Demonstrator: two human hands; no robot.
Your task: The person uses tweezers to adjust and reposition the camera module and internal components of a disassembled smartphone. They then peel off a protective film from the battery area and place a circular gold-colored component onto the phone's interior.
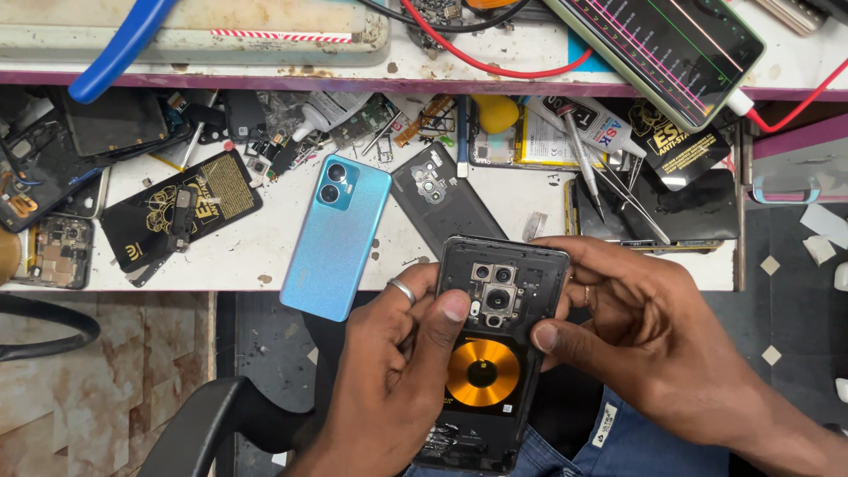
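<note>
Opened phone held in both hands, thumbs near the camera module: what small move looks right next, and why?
Probably press the left thumb onto the camera-module cover: both the left hand and right hand already steady the opened phone, coil exposed, and no tool is in hand.

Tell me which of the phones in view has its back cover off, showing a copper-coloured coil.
The dark phone held in both hands, left hand and right hand. The blue phone on the bench keeps its cover; the phone on the shelf lies screen-up.

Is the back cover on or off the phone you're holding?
Off. The phone in both hands shows bare camera modules and its copper charging coil; a grey back cover lies on the bench.
</note>
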